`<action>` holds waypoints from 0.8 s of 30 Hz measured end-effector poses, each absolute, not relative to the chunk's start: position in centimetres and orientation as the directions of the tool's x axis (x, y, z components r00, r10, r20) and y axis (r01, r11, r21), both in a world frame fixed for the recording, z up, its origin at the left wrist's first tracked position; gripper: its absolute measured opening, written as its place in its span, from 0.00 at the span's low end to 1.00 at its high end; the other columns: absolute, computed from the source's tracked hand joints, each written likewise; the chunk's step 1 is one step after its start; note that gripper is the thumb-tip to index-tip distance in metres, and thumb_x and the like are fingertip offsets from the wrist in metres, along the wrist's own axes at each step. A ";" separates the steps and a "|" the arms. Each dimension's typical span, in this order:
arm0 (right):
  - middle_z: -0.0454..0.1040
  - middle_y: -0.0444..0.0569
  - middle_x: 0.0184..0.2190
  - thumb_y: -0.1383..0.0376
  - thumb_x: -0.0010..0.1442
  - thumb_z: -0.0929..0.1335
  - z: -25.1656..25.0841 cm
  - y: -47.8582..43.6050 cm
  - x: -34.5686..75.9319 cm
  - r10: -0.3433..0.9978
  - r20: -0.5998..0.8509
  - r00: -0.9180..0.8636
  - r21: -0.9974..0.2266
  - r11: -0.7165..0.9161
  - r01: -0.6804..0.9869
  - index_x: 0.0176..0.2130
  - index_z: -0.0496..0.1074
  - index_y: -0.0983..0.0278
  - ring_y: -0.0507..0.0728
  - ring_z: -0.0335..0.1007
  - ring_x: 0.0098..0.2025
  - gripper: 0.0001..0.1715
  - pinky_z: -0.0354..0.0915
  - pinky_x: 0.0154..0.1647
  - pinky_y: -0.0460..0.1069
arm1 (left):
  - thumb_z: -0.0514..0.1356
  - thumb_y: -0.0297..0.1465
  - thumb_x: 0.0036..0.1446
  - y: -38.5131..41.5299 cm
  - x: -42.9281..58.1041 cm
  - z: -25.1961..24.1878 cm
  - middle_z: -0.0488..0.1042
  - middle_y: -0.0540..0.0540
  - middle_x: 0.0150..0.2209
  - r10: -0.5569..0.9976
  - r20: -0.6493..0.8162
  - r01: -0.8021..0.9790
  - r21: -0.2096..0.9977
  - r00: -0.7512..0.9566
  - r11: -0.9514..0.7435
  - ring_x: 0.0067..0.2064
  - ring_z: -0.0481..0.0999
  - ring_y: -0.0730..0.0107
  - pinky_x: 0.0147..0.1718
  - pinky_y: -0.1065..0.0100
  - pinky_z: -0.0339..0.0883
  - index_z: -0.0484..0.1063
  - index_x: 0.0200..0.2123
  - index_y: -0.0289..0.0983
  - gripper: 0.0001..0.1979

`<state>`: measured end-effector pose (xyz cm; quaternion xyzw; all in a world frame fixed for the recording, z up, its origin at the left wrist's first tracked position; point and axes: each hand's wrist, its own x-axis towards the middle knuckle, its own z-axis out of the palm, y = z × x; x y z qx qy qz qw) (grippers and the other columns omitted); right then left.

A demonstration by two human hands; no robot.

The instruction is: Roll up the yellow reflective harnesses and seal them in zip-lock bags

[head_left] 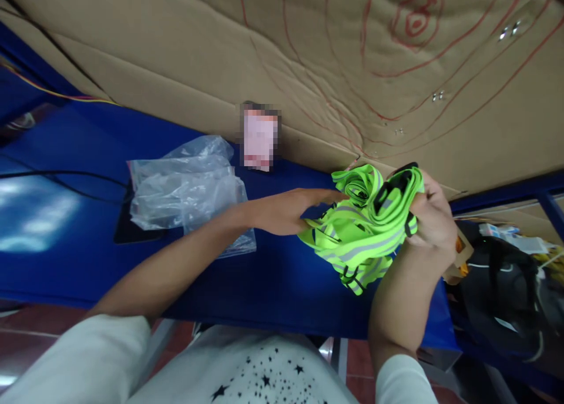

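"Straps, lime green with grey reflective stripes, make up the bundle (350,248). Where is it exactly?"

"Over the right part of the blue table (282,289), between the person's two hands. I can't tell whether the lowest loops touch the tabletop"

"And the right hand (436,222)?"

"Closed on the bundle's right side, holding a thick coiled part (400,195) with black pieces in it. A second coil (359,184) sits just left of that one"

"What about the left hand (286,212)?"

"At the bundle's left edge, by the straps. Its fingertips are hidden there, so I can't tell how firmly it grips, if at all"

"What lies around them?"

"Clear plastic bags (187,184) lie beyond the left forearm, partly over a dark flat object (134,231). A blurred pinkish item (261,138) stands against the cardboard (176,57) behind the table. Thin black cables (61,172) run in from the left, and a black bulky thing (497,289) is off to the right, past the right forearm"
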<state>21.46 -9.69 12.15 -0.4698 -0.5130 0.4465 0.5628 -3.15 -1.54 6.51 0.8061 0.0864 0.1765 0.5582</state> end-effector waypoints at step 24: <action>0.79 0.45 0.33 0.53 0.45 0.82 12.5 -9.9 23.0 0.877 0.358 0.321 -0.931 0.311 0.188 0.40 0.80 0.60 0.53 0.72 0.29 0.25 0.70 0.31 0.48 | 0.63 0.38 0.63 -3.2 -0.9 4.8 0.79 0.39 0.54 0.695 0.336 -0.264 0.941 0.636 -0.213 0.53 0.79 0.57 0.53 0.62 0.71 0.74 0.55 0.35 0.20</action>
